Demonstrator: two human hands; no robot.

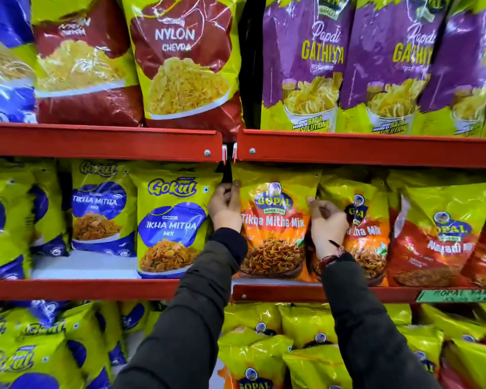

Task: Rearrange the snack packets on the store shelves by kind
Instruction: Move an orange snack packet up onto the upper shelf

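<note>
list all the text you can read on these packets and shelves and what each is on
"NYLON CHEVDA": red packet, top shelf.
"Papdi GATHIYA": purple packet, top shelf.
"BADA SOLUTION": same purple packet, lower edge.
"Gokul TIKHA MITHA MIX": blue and yellow packet, middle shelf.
"GOPAL NAMKEEN Tikha Mitha Mix": orange packet, gripped by the left hand and right hand.
"GOPAL": red and yellow packet; its flavour name is blurred.
Green shelf label: too blurred to read.

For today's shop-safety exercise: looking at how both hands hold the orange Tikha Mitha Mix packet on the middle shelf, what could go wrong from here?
1. The left hand and right hand pinch only the edges of the orange Gopal packet; it might slip or crumple.
2. The second orange packet leans close behind the right hand, so it could tip forward.
3. The blue Gokul packet stands beside the left hand and may get knocked.
</note>
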